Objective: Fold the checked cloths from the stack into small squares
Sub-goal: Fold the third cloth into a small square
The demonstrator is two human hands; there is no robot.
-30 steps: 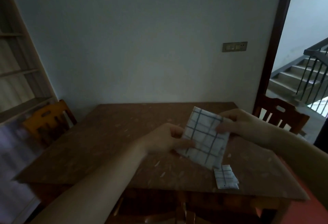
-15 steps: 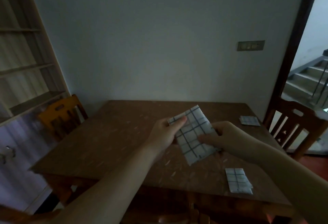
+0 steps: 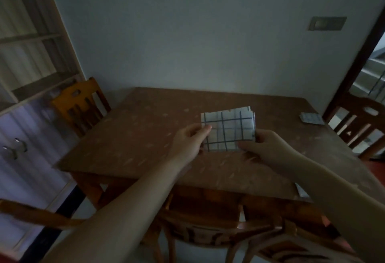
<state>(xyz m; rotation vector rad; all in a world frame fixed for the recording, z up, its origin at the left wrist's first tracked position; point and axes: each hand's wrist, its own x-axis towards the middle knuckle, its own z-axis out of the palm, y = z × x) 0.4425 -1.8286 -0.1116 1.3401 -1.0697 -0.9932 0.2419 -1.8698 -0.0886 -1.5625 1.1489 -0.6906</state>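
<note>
A white cloth with dark blue checks (image 3: pixel 228 130) is held up above the brown table (image 3: pixel 135 137), folded into a thick rectangle with layered edges showing at its right side. My left hand (image 3: pixel 190 142) pinches its left edge with thumb on top. My right hand (image 3: pixel 264 148) grips its lower right corner. A small folded checked cloth (image 3: pixel 311 118) lies near the table's far right edge. Another folded piece (image 3: pixel 301 191) peeks out at the near right edge, mostly hidden by my right forearm.
A yellow-brown wooden chair (image 3: pixel 81 102) stands at the table's left, another chair (image 3: pixel 358 121) at its right by the doorway. A chair back (image 3: pixel 208 233) sits right in front of me. Shelves (image 3: pixel 31 39) and drawers fill the left wall.
The cloth has turned from a tilted diamond to a level rectangle and looks more compact. Both hands shifted to its lower corners. My head swung left, so the near folded piece slid behind my right arm.
</note>
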